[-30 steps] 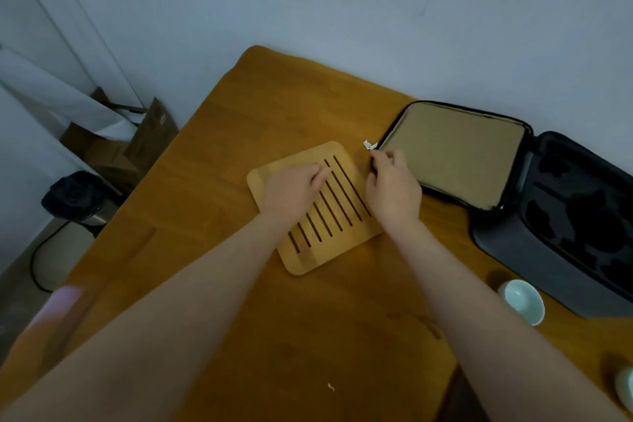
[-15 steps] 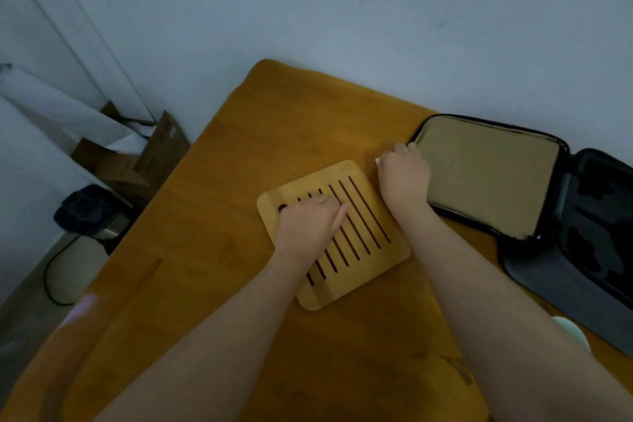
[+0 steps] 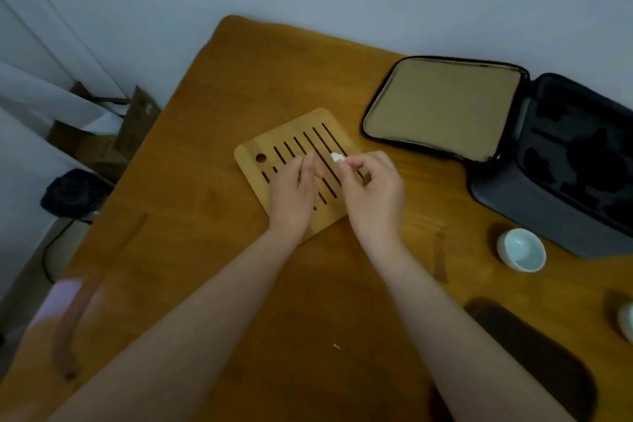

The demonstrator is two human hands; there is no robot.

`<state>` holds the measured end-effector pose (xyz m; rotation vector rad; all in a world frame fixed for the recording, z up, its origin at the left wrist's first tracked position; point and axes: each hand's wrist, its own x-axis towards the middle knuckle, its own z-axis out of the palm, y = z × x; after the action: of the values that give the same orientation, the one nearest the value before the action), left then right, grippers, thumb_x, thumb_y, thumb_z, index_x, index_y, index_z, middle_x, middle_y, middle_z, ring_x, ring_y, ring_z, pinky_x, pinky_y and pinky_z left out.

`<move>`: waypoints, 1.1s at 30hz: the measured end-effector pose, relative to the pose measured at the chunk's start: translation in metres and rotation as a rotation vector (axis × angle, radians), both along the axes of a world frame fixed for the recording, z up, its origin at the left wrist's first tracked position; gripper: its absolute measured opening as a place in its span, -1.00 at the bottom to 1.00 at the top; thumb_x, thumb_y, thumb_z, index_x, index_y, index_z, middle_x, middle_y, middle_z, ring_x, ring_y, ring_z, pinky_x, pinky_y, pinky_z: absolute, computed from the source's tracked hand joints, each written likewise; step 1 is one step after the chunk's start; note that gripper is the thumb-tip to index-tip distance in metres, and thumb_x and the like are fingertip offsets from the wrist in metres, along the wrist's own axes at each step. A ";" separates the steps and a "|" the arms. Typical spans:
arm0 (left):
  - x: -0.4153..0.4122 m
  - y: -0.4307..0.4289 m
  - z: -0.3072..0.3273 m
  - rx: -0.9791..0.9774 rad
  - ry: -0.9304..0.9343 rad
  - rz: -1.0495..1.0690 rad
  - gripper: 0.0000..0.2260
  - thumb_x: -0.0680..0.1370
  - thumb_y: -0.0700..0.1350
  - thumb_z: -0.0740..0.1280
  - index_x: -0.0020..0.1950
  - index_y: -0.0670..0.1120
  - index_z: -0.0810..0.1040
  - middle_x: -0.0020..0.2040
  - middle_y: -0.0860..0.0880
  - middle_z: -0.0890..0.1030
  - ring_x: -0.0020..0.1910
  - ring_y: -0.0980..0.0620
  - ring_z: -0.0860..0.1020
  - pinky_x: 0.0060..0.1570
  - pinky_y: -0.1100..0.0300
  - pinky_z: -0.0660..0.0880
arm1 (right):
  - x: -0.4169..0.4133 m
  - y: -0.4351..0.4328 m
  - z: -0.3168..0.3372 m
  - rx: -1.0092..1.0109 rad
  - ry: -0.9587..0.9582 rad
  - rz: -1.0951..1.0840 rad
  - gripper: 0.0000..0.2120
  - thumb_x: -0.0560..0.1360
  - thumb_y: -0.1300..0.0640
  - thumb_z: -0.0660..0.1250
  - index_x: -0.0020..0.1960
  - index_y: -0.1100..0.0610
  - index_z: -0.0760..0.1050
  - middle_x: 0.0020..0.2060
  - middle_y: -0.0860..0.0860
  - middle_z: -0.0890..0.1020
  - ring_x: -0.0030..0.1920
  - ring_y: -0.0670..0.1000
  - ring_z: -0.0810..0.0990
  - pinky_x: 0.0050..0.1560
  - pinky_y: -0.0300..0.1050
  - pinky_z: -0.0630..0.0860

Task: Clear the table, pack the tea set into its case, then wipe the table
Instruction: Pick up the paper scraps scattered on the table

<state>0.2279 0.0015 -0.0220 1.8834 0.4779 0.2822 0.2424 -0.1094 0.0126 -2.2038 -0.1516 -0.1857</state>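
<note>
In the head view, my right hand (image 3: 373, 188) is pinching a small white scrap (image 3: 337, 157) at the fingertips. My left hand (image 3: 294, 192) is hovering just beside it with its fingers loosely curled. Both are above the slatted tray (image 3: 274, 134). The open case (image 3: 513, 212) is lying to the right of my grip.
</note>
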 end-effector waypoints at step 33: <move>-0.230 -0.071 0.046 -0.833 0.521 0.407 -0.70 0.66 -0.02 0.16 -0.21 -0.14 0.41 -0.45 -0.01 0.35 -0.58 0.11 0.21 -0.60 0.26 0.11 | -0.183 -0.068 -0.030 -0.749 0.126 0.472 -0.85 0.54 0.28 0.25 0.09 0.14 0.48 0.15 0.07 0.55 -0.11 0.04 0.61 -0.20 -0.15 0.48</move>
<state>-0.0016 -0.0696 0.0236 1.0099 1.1365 -0.1500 0.0597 -0.1771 -0.0176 -2.8198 -0.7632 0.3261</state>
